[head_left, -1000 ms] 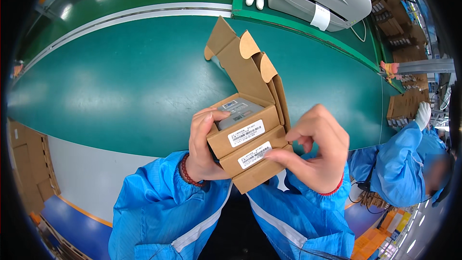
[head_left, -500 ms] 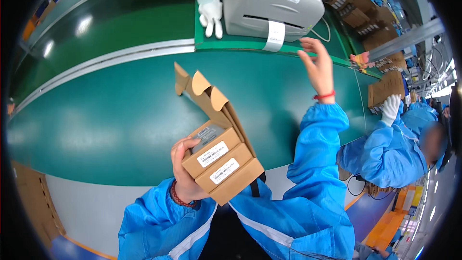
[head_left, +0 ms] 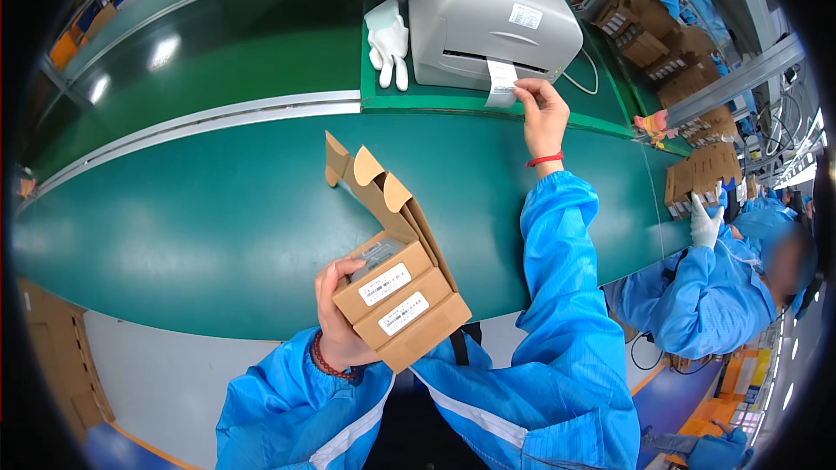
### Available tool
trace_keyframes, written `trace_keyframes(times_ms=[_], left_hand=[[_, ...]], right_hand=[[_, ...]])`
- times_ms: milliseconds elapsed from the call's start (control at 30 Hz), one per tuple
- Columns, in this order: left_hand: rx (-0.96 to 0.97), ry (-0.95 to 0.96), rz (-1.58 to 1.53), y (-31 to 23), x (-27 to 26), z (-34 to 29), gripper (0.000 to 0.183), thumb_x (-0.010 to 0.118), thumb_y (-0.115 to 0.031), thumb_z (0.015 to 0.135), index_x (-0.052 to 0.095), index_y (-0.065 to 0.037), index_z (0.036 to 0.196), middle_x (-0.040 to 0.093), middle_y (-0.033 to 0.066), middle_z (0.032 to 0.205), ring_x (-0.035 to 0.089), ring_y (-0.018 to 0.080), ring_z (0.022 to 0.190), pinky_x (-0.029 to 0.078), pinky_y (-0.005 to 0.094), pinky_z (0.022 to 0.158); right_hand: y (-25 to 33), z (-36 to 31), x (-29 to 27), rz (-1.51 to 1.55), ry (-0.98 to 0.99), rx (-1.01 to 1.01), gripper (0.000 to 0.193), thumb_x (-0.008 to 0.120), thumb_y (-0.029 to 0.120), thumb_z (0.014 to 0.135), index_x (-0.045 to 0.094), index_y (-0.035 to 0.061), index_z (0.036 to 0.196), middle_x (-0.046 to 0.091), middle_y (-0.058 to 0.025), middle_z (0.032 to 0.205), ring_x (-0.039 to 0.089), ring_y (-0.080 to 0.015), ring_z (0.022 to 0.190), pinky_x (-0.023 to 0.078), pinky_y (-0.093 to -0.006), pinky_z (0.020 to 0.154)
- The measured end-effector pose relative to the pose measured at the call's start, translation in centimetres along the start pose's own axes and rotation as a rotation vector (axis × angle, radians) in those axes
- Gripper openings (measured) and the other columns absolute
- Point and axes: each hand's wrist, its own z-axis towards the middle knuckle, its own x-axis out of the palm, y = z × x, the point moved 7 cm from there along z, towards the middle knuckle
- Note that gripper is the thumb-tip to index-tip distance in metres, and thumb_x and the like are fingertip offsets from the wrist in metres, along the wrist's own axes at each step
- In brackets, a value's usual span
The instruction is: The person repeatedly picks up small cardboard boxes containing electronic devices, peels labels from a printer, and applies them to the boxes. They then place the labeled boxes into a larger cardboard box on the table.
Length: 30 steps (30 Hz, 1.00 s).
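Note:
Small brown cardboard boxes (head_left: 424, 317) with white labels on their sides are stacked in my left hand (head_left: 338, 318), which is wrapped round them. The upper box has its flap lid standing open, and a grey packed item (head_left: 377, 258) shows inside it. Further off, my right hand (head_left: 545, 118) pinches the edge of a white label strip (head_left: 501, 83) between thumb and fingers. That strip hangs out of the front slot of a grey label printer (head_left: 488, 22).
A white glove (head_left: 387, 43) lies left of the printer. The green work table (head_left: 192, 209) stretches to the left, below a metal-edged conveyor (head_left: 218, 113). At right, a gloved co-worker (head_left: 714, 287) handles cardboard boxes (head_left: 704, 176) beside a metal post (head_left: 740, 78).
My right hand has moved left to the printer and taken hold of the label strip. The boxes stay in my left hand. The co-worker's gloved hand has shifted at the boxes.

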Motion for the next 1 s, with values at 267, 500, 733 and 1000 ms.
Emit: trace_keyframes(times_ms=[267,500,733,1000], left_hand=[[0.063,-0.078,0.045,-0.8,-0.1,1.1,0.108,0.084,-0.029,0.049,0.021,0.003,0.13,0.045,0.0207,0.11,0.047,0.0314,0.096,0.039,0.0416,0.082],[0.078,-0.092,0.068,-1.0,-0.4,0.9,0.106,0.084,-0.029,0.05,0.021,0.002,0.13,0.044,0.0212,0.112,0.047,0.0315,0.099,0.039,0.0409,0.081],[0.081,-0.091,0.071,-1.0,-0.2,1.1,0.108,0.084,-0.029,0.05,0.02,0.003,0.13,0.044,0.0219,0.111,0.048,0.031,0.097,0.04,0.0405,0.081],[0.117,-0.093,0.097,-1.0,-0.1,1.1,0.107,0.084,-0.03,0.05,0.02,0.004,0.13,0.045,0.0226,0.11,0.048,0.0308,0.097,0.04,0.0408,0.082]], right_hand=[[9.8,-4.0,-1.4,0.064,0.041,0.044,0.003,0.05,-0.002,0.082,0.05,0.0011,0.082,0.05,-0.0052,0.076,0.05,-0.013,0.066,0.041,-0.022,0.058],[22.8,-14.2,0.1,0.208,0.57,0.041,0.01,0.067,-0.003,0.069,0.06,-0.0004,0.076,0.059,-0.0091,0.072,0.054,-0.0154,0.053,0.04,-0.0221,0.045],[23.5,-15.2,1.0,0.085,0.686,0.014,0.013,0.07,-0.002,0.067,0.06,0.001,0.076,0.056,-0.0067,0.068,0.053,-0.0092,0.046,0.038,-0.0209,0.04],[23.8,-15.4,1.1,-0.021,0.709,0.018,0.013,0.069,0.0,0.066,0.06,0.0021,0.076,0.055,-0.0056,0.066,0.052,-0.0107,0.045,0.038,-0.0219,0.039]])
